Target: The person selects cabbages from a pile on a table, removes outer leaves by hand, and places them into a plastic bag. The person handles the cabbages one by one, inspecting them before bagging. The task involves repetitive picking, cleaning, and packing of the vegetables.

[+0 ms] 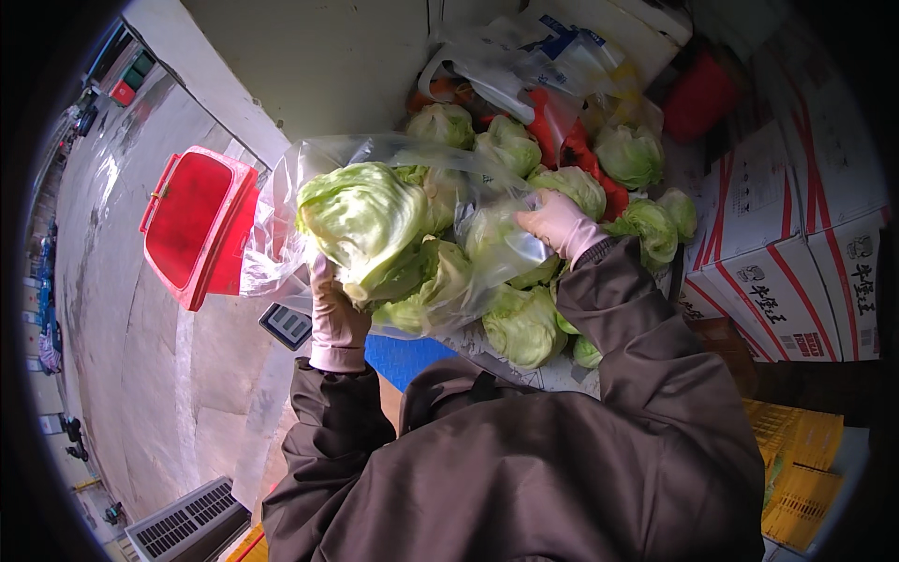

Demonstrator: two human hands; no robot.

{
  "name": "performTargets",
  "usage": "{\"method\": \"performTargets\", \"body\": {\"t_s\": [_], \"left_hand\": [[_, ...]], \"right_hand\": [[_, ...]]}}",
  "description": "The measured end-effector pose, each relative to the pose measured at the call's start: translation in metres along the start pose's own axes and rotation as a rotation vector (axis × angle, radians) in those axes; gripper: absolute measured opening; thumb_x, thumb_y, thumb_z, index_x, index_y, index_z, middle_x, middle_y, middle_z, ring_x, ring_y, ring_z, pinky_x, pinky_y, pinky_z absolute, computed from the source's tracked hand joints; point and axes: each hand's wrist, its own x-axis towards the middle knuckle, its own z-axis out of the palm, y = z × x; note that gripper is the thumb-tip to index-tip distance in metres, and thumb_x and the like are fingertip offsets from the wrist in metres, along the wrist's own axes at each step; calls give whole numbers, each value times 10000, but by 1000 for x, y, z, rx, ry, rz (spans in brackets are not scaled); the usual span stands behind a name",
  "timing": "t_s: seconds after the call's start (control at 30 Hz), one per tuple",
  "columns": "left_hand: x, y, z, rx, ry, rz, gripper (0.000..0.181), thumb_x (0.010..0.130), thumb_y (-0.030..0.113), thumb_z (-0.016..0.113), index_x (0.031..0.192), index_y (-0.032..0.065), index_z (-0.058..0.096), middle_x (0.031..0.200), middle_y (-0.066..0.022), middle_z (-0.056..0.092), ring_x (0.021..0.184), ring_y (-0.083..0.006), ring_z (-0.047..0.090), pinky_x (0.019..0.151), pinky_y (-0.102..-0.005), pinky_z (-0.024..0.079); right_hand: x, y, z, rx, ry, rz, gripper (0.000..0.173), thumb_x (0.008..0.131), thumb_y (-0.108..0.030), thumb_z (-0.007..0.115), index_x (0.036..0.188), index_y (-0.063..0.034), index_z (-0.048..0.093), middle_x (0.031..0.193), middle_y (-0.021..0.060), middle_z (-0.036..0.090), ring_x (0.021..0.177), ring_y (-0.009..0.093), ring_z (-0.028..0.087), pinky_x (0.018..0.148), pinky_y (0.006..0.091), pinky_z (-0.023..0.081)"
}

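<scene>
Both my hands wear pale pink gloves. My left hand (338,317) grips a large head of iceberg lettuce (364,218) from below, near its stem end. That head lies over a clear plastic bag (274,246) with more lettuce in and around it. The rim of the bag is pinched in my right hand (555,221), to the right. More lettuce heads lie beyond and beside my right hand, among them one near me (525,327), one at the back (441,126) and one at the right (630,156). My right fingertips are partly hidden by the plastic.
A red lidded bin (200,225) stands at the left. The display of a scale (286,325) shows beside my left hand. Cardboard boxes (786,302) are stacked at the right. Plastic bags (513,70) lie behind the lettuce. Yellow crates (801,485) and a grey crate (186,520) are lower down.
</scene>
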Motion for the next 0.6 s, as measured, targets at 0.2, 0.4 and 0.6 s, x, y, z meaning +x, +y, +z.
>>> {"method": "performTargets", "body": {"t_s": [0.2,0.4,0.6], "left_hand": [[39,-44,-1,71,-1,-85,461,837,297,617,1214,62,493,1139,-46,566,1008,-184,563,869,-329,463],[53,-62,-8,-38,71,-222,440,854,365,561,1204,102,519,1153,-41,580,1042,-208,547,909,-362,435],[37,-16,0,-105,135,-265,443,852,417,508,1174,114,534,1096,-53,601,1001,-210,571,901,-365,444]], "right_hand": [[-42,-29,-12,896,-238,-240,234,842,-79,544,1064,-7,566,912,46,595,814,102,554,753,224,443],[-63,-54,-1,1002,-537,-263,410,819,-78,562,1212,-2,478,927,30,579,834,118,545,785,223,430],[-20,-85,52,884,-823,-590,379,823,-22,532,1194,26,476,1071,100,566,889,151,553,806,268,447]]}}
